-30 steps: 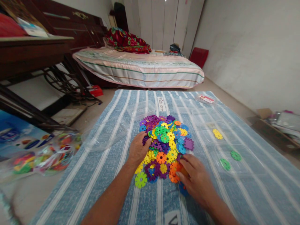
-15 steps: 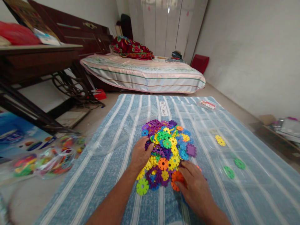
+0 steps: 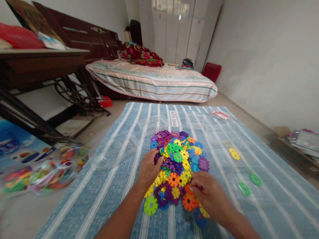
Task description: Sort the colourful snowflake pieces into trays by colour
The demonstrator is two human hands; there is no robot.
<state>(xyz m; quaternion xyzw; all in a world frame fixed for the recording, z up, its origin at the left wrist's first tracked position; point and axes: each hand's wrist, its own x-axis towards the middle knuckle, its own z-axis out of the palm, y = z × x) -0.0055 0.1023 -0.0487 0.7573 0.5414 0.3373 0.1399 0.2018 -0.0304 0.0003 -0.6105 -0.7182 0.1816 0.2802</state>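
A heap of flat plastic snowflake discs [image 3: 177, 156], purple, green, yellow, orange and blue, lies in the middle of a blue striped cloth [image 3: 119, 186]. My left hand [image 3: 147, 169] rests on the heap's left edge, fingers curled over the purple and yellow pieces. Over the near right side, my right hand [image 3: 209, 196] has its fingers bent and pinched at the discs beside an orange disc [image 3: 188, 201]. I cannot make out which piece it holds. A lime green disc [image 3: 150, 205] lies alone at the near left.
Clear plastic trays on the right hold two yellow discs [image 3: 233, 154] and two green discs [image 3: 249, 184]. A clear bag of coloured pieces [image 3: 47, 171] lies on the floor at left. A bed [image 3: 152, 79] stands beyond the cloth, a dark sewing table [image 3: 42, 66] at left.
My right hand has slid a little left and further into the near right side of the heap, fingers curling in. My left hand stays on the left edge. The view has shifted slightly.
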